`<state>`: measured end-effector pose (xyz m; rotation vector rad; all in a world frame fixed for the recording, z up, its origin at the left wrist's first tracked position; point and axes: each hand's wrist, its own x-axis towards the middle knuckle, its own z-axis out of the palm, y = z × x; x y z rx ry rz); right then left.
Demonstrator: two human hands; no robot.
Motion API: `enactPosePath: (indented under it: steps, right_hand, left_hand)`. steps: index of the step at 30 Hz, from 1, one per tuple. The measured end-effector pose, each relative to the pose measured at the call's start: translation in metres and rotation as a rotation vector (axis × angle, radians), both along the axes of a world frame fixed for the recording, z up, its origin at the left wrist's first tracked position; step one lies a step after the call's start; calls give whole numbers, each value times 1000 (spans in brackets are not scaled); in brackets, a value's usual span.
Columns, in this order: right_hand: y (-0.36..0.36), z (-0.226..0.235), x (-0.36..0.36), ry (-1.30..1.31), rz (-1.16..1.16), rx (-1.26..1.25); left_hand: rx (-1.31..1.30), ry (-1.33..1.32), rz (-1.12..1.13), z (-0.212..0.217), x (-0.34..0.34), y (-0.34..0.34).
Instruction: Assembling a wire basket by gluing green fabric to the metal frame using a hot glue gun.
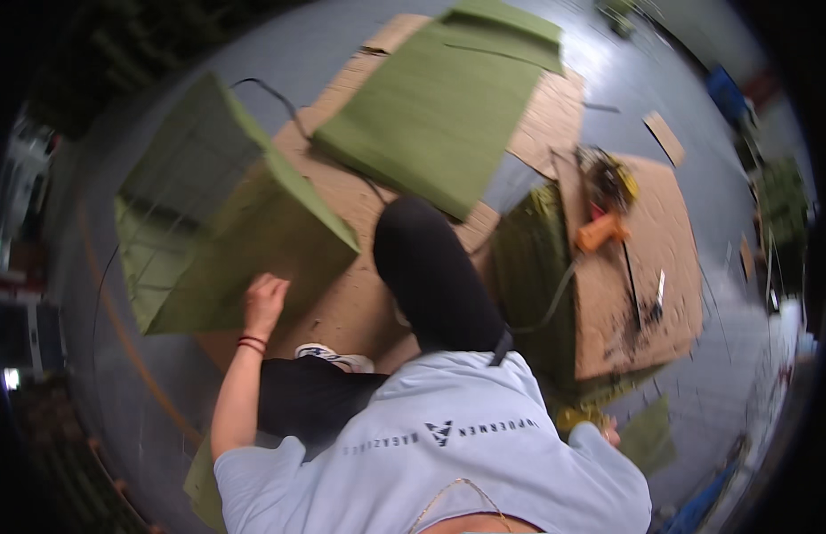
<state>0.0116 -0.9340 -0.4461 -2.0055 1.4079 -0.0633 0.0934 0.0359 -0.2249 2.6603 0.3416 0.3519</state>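
My left hand [265, 303] has its fingers curled in, in front of a green fabric-covered box frame [177, 205] with a visible wire grid. Whether it pinches anything is too blurred to tell. Far to the right, my right hand [612, 432] shows only in part beyond the sleeve, its fingers mostly hidden. It is beside a bunched yellow thing [580, 418], close to the near end of a cardboard-topped green stack. A flat green panel [435, 107] lies ahead of my raised knee, on brown cardboard.
On the cardboard top [640, 240] to my right lie an orange-handled corded tool [601, 233], a long dark rod [630, 285] and a small light-coloured tool [660, 294]. Brown cardboard [342, 303] covers the floor below me. A loose cardboard piece [664, 138] lies farther right.
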Motion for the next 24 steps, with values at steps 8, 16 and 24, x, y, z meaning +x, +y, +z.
enactPosePath:
  steps: [8,16,24]
  right_hand:
    - [87,207,297,-1077,218,16]
    - [709,333,340,-868,1402,1400]
    - [782,334,185,113,1558,2179]
  left_hand:
    - [206,-285,-168,68,15,-46]
    - [65,-553,-225,143,70,-135]
    - [250,-378,223,137,5,-63]
